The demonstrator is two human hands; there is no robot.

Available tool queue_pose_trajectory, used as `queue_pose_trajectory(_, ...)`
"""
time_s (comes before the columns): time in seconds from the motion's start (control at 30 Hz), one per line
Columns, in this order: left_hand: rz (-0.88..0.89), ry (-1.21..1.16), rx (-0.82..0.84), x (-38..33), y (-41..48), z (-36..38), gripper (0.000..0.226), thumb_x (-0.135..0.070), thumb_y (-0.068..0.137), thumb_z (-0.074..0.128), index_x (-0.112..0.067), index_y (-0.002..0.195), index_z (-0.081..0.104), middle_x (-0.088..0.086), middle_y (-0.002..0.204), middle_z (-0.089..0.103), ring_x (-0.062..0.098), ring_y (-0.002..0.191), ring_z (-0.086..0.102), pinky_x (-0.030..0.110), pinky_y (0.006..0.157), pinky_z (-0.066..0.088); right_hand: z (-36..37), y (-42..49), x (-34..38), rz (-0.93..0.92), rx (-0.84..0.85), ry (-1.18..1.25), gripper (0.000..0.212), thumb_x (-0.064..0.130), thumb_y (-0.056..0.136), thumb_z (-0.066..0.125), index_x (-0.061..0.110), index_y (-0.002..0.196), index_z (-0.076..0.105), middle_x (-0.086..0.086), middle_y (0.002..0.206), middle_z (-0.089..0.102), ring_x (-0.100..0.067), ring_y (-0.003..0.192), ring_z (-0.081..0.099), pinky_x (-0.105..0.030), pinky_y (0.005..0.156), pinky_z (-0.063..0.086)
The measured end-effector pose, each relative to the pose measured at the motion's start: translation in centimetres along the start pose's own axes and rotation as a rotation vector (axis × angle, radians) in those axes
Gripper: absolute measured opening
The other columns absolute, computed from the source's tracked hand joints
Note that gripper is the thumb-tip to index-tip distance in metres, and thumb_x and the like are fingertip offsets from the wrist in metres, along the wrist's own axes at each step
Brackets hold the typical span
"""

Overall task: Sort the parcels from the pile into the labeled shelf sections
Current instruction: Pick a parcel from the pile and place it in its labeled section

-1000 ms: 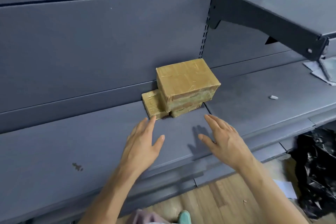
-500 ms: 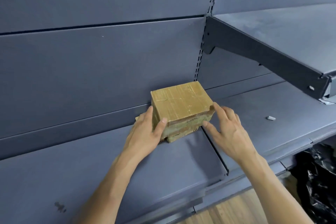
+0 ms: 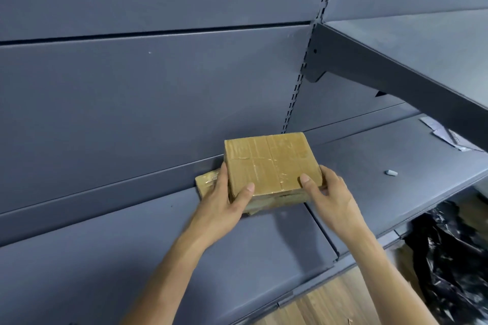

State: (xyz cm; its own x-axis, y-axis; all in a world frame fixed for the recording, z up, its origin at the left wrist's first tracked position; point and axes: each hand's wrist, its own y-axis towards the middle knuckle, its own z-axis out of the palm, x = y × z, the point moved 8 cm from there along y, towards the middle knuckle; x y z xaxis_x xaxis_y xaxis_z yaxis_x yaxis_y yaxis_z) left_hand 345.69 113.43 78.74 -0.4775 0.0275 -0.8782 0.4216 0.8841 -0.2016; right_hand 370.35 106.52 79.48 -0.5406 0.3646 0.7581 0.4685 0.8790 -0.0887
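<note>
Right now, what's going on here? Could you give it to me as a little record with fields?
Place: grey metal shelf against a panelled back wall
Stack: taped brown top parcel resting on lower parcels, at the back of the shelf
Left grip: left hand holds the top parcel's left side, thumb on top
Right grip: right hand holds its right side, thumb on top
Lifted yet: cannot tell
Nearby: small white bit on the shelf section to the right; black bag lower down

Bare forearms [image 3: 169, 272], bare left hand [image 3: 224, 203], bare right hand [image 3: 331, 199], short fingernails [image 3: 250, 187]
</note>
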Motion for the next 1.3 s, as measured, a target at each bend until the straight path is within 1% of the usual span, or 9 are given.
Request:
queue_pose_trajectory(0.13, 0.069, -0.04, -0.055, -0.9, -1.7, -0.9, 0.072, -0.082, 0.088, 0.044, -0.071, 0.149, 0.007, -0.038, 0.145, 0.048, -0.001, 0.133, 0.051, 0.042, 0.113, 0.043, -0.4, -1.0, 0.3, 0.024, -0.002, 0.084, 0.038, 0.07, 0.088, 0.057, 0.042, 0.113, 0.05, 0.017, 0.111, 0.061, 0.016, 0.088, 0.055, -0.018, 0.068, 0.041)
queue_pose_trajectory(0.37, -0.03, -0.075, -0.245, 0.7, -7.0, -2.2, 0.073, -0.085, 0.089, 0.035, -0.063, 0.154, 0.009, -0.035, 0.157, 0.035, -0.001, 0.144, 0.039, 0.039, 0.121, 0.031, 1.2, -2.7, 2.2, -0.016, 0.151, 0.174, 0.046, 0.08, 0.082, 0.05, 0.042, 0.106, 0.046, 0.02, 0.104, 0.064, 0.003, 0.091, 0.061, -0.025, 0.073, 0.045)
queue_pose_trajectory(0.53, -0.152, -0.1, -0.42, 2.5, -11.8, -2.8, 0.057, -0.075, 0.094, 0.044, -0.073, 0.144, 0.017, -0.045, 0.146, 0.04, -0.014, 0.13, 0.046, 0.028, 0.108, 0.036, 4.5, -4.3, 3.4, -0.094, 0.331, 0.101, 0.067, 0.081, 0.084, 0.049, 0.034, 0.132, 0.045, 0.019, 0.124, 0.06, -0.006, 0.11, 0.058, -0.028, 0.086, 0.047)
queue_pose_trajectory(0.67, -0.215, -0.097, -0.519, 3.9, -16.0, -3.1, 0.034, -0.06, 0.1, 0.052, -0.086, 0.112, 0.033, -0.056, 0.111, 0.054, -0.034, 0.098, 0.049, 0.012, 0.081, 0.033, 7.7, -6.2, 4.8, -0.207, 0.538, 0.08, 0.077, 0.09, 0.072, 0.042, 0.032, 0.12, 0.057, 0.006, 0.121, 0.064, -0.015, 0.11, 0.061, -0.041, 0.097, 0.051)
queue_pose_trajectory(0.77, -0.264, -0.108, -0.59, 5.2, -18.8, -3.2, 0.029, -0.074, 0.089, 0.05, -0.077, 0.116, 0.04, -0.049, 0.111, 0.059, -0.028, 0.097, 0.054, 0.014, 0.079, 0.038, 9.8, -7.7, 5.1, -0.244, 0.648, 0.015, 0.091, 0.095, 0.07, 0.04, 0.034, 0.137, 0.05, 0.004, 0.133, 0.056, -0.018, 0.121, 0.057, -0.044, 0.103, 0.048)
queue_pose_trajectory(0.87, -0.315, -0.125, -0.637, 7.0, -20.8, -3.1, 0.041, -0.085, 0.08, 0.046, -0.069, 0.118, 0.043, -0.043, 0.113, 0.062, -0.023, 0.098, 0.056, 0.019, 0.079, 0.042, 11.1, -9.0, 5.3, -0.279, 0.688, 0.005, 0.079, 0.089, 0.077, 0.045, 0.039, 0.137, 0.048, 0.005, 0.133, 0.053, -0.016, 0.121, 0.055, -0.042, 0.103, 0.046)
queue_pose_trajectory(0.97, -0.348, -0.136, -0.669, 8.1, -22.1, -3.3, 0.047, -0.084, 0.082, 0.046, -0.058, 0.121, 0.048, -0.036, 0.112, 0.064, -0.017, 0.1, 0.058, 0.025, 0.082, 0.046, 12.1, -10.4, 5.3, -0.301, 0.727, -0.024, 0.065, 0.081, 0.083, 0.049, 0.047, 0.138, 0.043, 0.01, 0.128, 0.049, -0.007, 0.108, 0.057, -0.033, 0.09, 0.045)
queue_pose_trajectory(1.07, -0.385, -0.108, -0.682, 9.1, -22.9, -4.0, 0.029, -0.078, 0.091, 0.047, -0.06, 0.114, 0.047, -0.036, 0.109, 0.061, -0.016, 0.098, 0.057, 0.022, 0.079, 0.045, 13.0, -11.3, 5.3, -0.301, 0.737, -0.087, 0.059, 0.08, 0.084, 0.049, 0.05, 0.133, 0.041, 0.015, 0.123, 0.044, -0.003, 0.097, 0.056, -0.03, 0.082, 0.042)
queue_pose_trajectory(1.3, -0.463, -0.018, -0.661, 12.0, -24.1, -7.3, 0.039, -0.076, 0.092, 0.041, -0.05, 0.119, 0.048, -0.027, 0.112, 0.062, -0.011, 0.1, 0.057, 0.024, 0.079, 0.044, 17.2, -13.0, 6.8, -0.267, 0.765, -0.084, 0.066, 0.076, 0.085, 0.053, 0.042, 0.14, 0.039, 0.014, 0.125, 0.044, -0.004, 0.099, 0.047, -0.029, 0.087, 0.038)
